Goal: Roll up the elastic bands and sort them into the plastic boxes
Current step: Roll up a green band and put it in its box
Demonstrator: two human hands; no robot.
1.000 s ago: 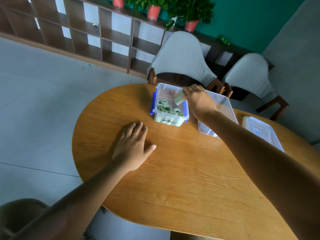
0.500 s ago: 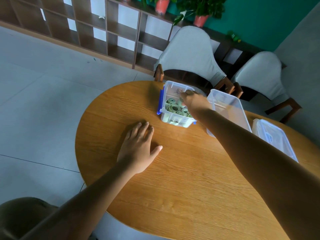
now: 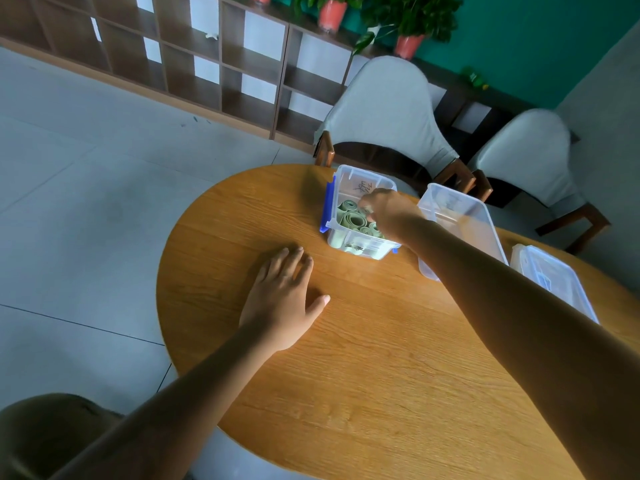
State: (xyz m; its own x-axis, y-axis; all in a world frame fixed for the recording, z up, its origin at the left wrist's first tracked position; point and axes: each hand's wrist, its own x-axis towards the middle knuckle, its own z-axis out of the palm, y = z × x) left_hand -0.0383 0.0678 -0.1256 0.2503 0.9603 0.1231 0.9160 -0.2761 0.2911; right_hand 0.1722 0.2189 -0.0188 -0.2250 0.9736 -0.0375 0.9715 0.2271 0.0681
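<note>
The left hand lay flat on the wooden table, fingers straight, holding nothing. The right hand reached down into the small clear box at the far edge, among the rolled green bands; its fingertips were hidden, so its grip could not be told.
</note>
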